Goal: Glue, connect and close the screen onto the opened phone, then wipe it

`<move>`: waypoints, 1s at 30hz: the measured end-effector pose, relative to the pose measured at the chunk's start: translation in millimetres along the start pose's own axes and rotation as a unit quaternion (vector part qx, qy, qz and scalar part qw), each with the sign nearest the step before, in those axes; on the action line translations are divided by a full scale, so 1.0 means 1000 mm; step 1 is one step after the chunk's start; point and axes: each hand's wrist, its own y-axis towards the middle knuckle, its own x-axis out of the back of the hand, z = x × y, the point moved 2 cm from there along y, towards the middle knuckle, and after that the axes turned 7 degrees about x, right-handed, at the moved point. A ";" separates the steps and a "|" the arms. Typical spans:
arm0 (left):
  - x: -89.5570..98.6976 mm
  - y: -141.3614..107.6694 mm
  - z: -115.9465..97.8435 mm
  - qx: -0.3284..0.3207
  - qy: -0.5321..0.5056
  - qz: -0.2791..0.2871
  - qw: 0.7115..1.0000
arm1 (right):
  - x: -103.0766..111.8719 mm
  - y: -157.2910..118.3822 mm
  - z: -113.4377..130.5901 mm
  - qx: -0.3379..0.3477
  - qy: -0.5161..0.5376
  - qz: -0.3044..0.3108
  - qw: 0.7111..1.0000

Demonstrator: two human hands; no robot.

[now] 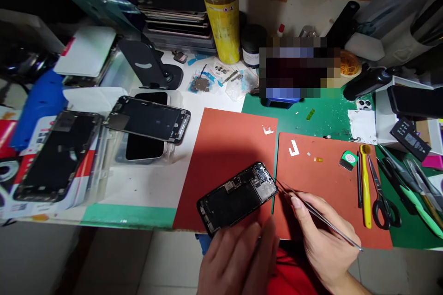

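Note:
An opened phone (230,200) lies tilted on the red mat (224,143), its circuit board and black battery area showing. My right hand (325,235) is closed around metal tweezers (321,216), whose tips point left, close to the phone's right end. Whether the tips touch it I cannot tell. My left hand (237,258), blurred, is at the phone's near edge with its fingers bent. What lies between those fingers is not clear. White metal brackets (294,148) and a small orange piece (318,160) rest on the mats beyond the tweezers.
To the right lie a yellow brush (366,193), scissors (377,193) and a green-handled tool (420,209). Phone screens (148,119) and a plastic box (169,154) are on the left. Behind stand a phone stand (148,62) and a yellow spray can (226,32).

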 end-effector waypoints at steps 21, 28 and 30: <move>-0.017 0.052 0.022 -0.032 0.023 0.147 0.988 | -0.001 0.000 -0.001 0.003 -0.006 -0.005 1.000; -0.016 0.053 0.020 -0.037 0.029 0.157 0.986 | -0.001 0.001 0.000 -0.001 -0.006 -0.003 1.000; -0.016 0.053 0.021 -0.036 0.026 0.156 0.987 | -0.001 0.001 -0.001 -0.004 -0.005 -0.003 1.000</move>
